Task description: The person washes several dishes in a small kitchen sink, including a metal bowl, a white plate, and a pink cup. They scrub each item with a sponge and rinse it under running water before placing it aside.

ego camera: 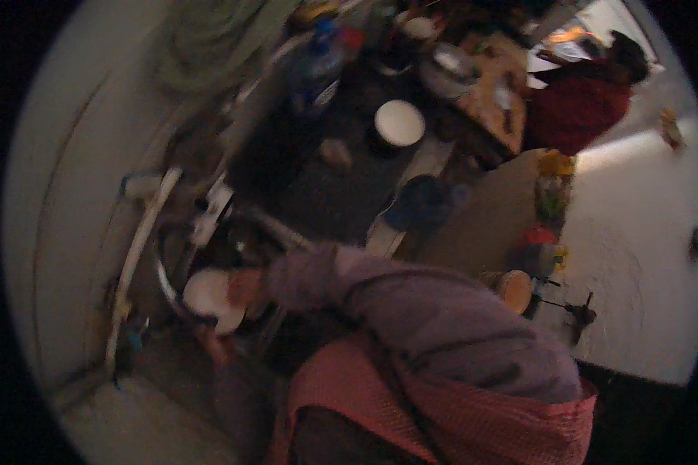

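The picture is dark and blurred. My right hand [245, 288], at the end of a greyish purple sleeve, is on a white, cloth-like thing [208, 292] that hides the fingers. Just below it is my left hand [214, 344], close to the white thing and to a dark, round-edged vessel [167, 285] with a bright curved rim. Whether the left fingers grip that rim cannot be told. A pale stick or pipe [142, 232] runs along the wall side, left of the vessel.
A dark surface [308, 197] bears a white-topped round container [399, 123], a small pale lump [336, 153] and a clear plastic bottle [317, 72]. Beyond are a metal bowl [442, 72] and a wooden board [488, 93]. A person in dark red [581, 107] is at the upper right.
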Tool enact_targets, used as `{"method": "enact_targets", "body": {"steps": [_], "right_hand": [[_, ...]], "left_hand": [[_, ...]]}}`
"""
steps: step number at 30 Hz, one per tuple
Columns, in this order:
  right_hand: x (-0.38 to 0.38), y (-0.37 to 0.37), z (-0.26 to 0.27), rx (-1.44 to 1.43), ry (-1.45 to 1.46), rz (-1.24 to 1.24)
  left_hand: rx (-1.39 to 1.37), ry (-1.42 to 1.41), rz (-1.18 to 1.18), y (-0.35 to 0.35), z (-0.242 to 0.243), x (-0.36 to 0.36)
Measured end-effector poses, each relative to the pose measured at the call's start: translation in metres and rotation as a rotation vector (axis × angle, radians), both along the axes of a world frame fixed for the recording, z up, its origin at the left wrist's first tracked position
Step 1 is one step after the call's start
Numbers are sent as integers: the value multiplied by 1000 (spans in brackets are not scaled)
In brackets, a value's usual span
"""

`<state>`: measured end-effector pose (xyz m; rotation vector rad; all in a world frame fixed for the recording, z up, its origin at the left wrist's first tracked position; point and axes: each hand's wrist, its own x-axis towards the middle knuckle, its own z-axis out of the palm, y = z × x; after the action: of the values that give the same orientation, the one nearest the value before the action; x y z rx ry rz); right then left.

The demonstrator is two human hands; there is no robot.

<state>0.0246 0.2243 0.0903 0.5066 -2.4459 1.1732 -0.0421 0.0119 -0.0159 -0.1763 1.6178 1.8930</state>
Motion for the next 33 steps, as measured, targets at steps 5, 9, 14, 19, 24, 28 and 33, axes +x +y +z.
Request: {"method": "enact_targets", "body": {"steps": [5,9,14,19,24,28,33], "right_hand": [[13,-70,-65,-133,-637,-166],[13,-26,-132,215,-416,-30],[18,-59,-70,259,-798,-61],[29,-43,-150,355,-517,-96],[27,-44,-129,417,-586,-3],[37,-54,-94,240,-726,-80],[44,-2,-147,516,-449,60]], "left_hand": [[14,-487,28,-25,-75,-14],[-90,-144,-15,17,-28,8],[5,-345,120,-1,-43,1],[18,-358,57,17,-29,22],[99,-242,97,7,-92,15],[97,-358,104,24,-94,31],[66,-491,-109,29,15,30]]}}
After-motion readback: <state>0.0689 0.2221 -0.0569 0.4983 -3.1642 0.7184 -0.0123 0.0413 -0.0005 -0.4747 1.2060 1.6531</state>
